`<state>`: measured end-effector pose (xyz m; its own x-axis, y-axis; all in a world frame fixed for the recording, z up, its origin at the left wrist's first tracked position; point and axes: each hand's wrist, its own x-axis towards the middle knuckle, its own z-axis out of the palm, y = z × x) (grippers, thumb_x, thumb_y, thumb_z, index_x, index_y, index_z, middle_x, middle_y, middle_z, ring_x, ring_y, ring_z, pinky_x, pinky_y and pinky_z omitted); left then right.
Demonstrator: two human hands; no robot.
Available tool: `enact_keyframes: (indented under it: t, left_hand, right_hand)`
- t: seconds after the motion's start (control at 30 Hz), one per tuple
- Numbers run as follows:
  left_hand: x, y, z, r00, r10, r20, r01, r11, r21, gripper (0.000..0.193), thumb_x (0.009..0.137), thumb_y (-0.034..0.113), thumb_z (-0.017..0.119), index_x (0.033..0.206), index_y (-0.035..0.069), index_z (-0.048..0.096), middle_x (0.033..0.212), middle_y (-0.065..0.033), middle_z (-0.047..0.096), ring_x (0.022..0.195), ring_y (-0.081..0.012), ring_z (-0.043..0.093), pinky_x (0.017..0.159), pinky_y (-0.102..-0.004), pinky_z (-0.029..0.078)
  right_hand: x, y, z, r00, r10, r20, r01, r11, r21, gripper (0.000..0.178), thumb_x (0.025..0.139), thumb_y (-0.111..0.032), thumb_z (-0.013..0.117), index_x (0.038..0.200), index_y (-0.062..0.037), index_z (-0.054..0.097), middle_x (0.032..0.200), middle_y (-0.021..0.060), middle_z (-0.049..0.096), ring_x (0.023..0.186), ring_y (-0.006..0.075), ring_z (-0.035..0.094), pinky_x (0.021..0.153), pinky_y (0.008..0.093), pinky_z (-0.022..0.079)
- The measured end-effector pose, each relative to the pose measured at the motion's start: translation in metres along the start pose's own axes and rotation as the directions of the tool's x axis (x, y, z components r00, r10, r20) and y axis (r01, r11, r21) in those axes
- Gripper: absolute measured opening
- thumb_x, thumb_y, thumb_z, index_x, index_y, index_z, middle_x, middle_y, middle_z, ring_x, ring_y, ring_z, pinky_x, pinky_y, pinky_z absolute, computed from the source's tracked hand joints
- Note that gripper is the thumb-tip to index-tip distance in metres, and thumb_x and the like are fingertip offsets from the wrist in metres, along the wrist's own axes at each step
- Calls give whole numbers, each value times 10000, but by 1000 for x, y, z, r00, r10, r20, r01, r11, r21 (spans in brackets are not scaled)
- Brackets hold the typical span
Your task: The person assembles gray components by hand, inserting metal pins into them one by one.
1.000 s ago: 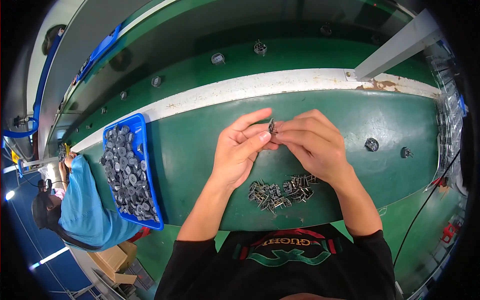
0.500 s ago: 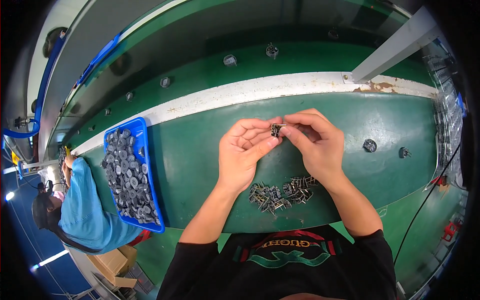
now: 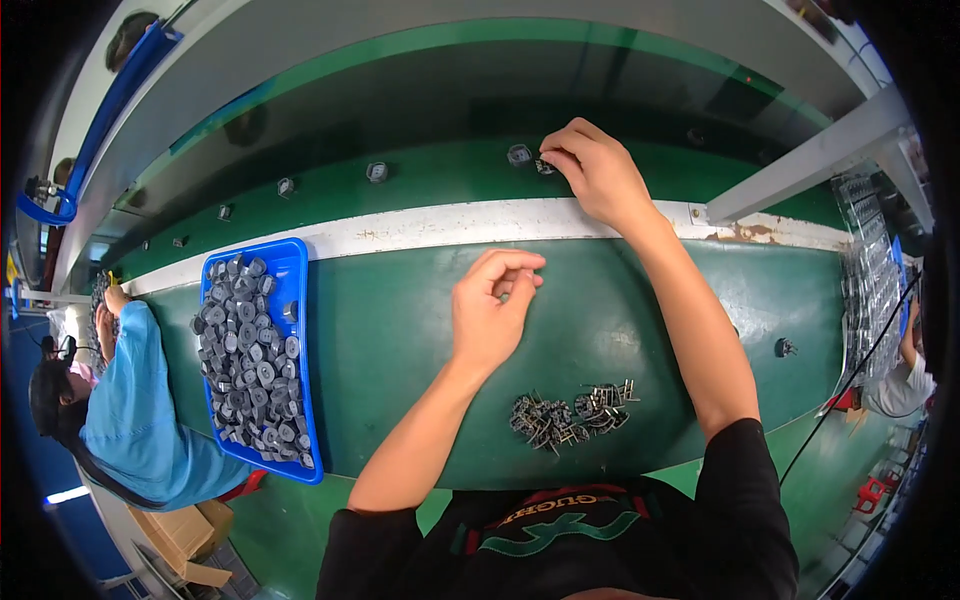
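My right hand (image 3: 598, 175) reaches over the white rail, its thumb and fingers pinching a small dark part with metal pins (image 3: 544, 166) low over the green strip beyond. Just left of that part lies a grey, cup-like cap (image 3: 519, 155). My left hand (image 3: 490, 308) hovers above the green table, fingers loosely curled and thumb apart from the palm, with nothing visible in it. Between my forearms lies a pile of small dark pinned parts (image 3: 560, 418). The fingers of my right hand partly hide the held part.
A blue tray (image 3: 312, 400) full of grey caps stands at left, near a co-worker in a blue top (image 3: 150, 400). The white rail (image 3: 440, 228) crosses behind the table (image 3: 400, 350). A loose part (image 3: 786, 347) and stacked clear trays (image 3: 868, 270) are at right.
My right hand has left the left hand and moved away from me over the rail with the pinned part. The left hand has let go. Caps on the far strip appear further right.
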<state>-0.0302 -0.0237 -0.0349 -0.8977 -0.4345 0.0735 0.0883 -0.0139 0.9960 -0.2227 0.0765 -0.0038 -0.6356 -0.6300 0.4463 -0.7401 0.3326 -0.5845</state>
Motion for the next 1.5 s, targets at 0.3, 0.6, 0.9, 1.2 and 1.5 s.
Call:
enact_keyframes:
  t: [0.3, 0.6, 0.9, 1.2, 1.5]
  left_hand:
    - [-1, 7, 0, 993, 113, 35, -118, 972, 203, 165, 865, -50, 626, 960, 53, 713, 957, -65, 686, 731, -138, 644, 653, -265, 537]
    - [0, 8, 2, 991, 131, 41, -137, 964, 228, 175, 852, -58, 627, 949, 60, 713, 947, -67, 684, 728, -150, 644, 640, -270, 534]
    - [-1, 10, 1, 993, 97, 72, -112, 963, 244, 175, 868, -84, 607, 961, 20, 712, 979, -70, 682, 804, -133, 663, 723, -255, 541]
    - [-1, 8, 3, 987, 151, 57, -160, 955, 251, 171, 852, -52, 629, 951, 59, 714, 946, -61, 678, 722, -149, 639, 646, -272, 529]
    - [-2, 13, 4, 990, 109, 86, -130, 945, 299, 177, 861, -66, 620, 949, 47, 724, 944, -48, 685, 763, -117, 635, 663, -253, 513]
  right_hand:
    - [29, 16, 19, 991, 25, 135, -8, 993, -121, 117, 948, -117, 586, 1009, -42, 652, 946, 102, 618, 834, 307, 619, 743, 384, 495]
    - [21, 31, 10, 993, -16, 114, 27, 994, -103, 110, 934, -106, 594, 981, -26, 654, 912, 116, 628, 828, 322, 620, 738, 394, 492]
    - [15, 41, -1, 993, 66, 93, -54, 990, -129, 119, 911, -115, 618, 967, -25, 671, 911, 119, 651, 838, 333, 631, 749, 399, 494]
    - [2, 33, -11, 992, 21, 126, -6, 992, -125, 147, 926, -144, 597, 973, -32, 680, 972, 96, 644, 883, 326, 636, 790, 407, 511]
    - [1, 37, -17, 982, 29, 186, 12, 976, -217, 156, 944, -147, 570, 963, -32, 673, 940, 110, 632, 899, 335, 622, 784, 428, 503]
